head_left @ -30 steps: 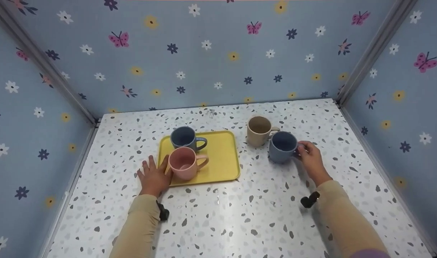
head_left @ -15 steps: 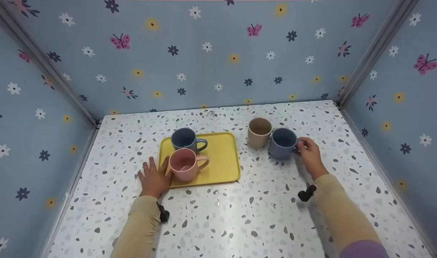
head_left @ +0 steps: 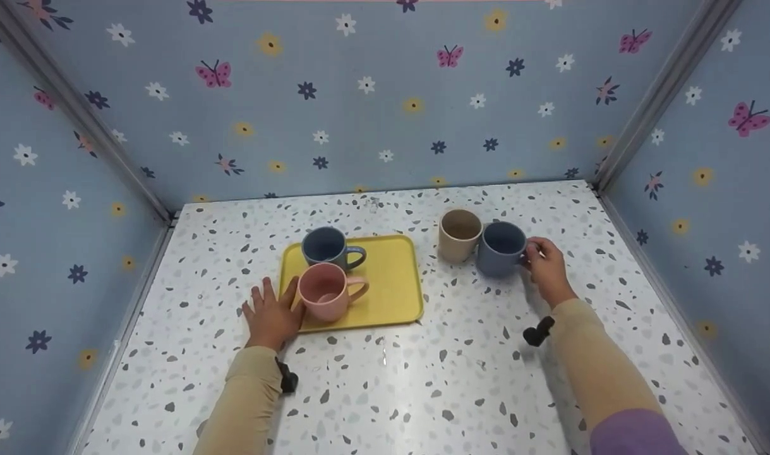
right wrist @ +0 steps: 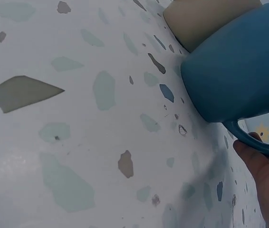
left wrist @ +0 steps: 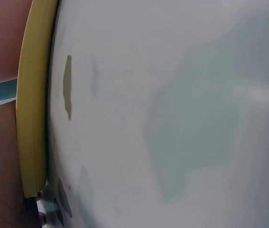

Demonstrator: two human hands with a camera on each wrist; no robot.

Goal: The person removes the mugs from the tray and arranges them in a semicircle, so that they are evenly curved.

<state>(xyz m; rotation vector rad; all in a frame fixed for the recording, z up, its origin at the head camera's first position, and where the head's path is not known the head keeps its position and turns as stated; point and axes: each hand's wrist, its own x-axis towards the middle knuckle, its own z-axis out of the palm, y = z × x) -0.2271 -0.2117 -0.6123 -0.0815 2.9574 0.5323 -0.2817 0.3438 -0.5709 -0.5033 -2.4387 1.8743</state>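
My right hand (head_left: 548,270) pinches the handle of a blue mug (head_left: 499,258), which stands upright on the right of the table. In the right wrist view the thumb and fingers lie around the handle (right wrist: 255,142). A beige mug (head_left: 458,245) sits just left of that blue mug, its handle hidden behind it. On the left, my left hand (head_left: 275,317) lies spread out at the left edge of a yellow tray (head_left: 394,278), thumb beside a pink mug (head_left: 323,300). Behind the pink mug stands a darker blue mug (head_left: 325,243), partly covered by it. Both tray mugs have handles toward the right.
The white speckled table (head_left: 410,385) is enclosed by blue floral panels (head_left: 385,95) at the back and both sides. Grey metal posts (head_left: 669,82) stand in the corners. A black wrist camera (head_left: 539,331) sits on the right sleeve.
My right hand has shifted the blue mug slightly away from me, up beside the beige mug, so the beige handle is now covered. The left hand and the tray mugs keep their places.
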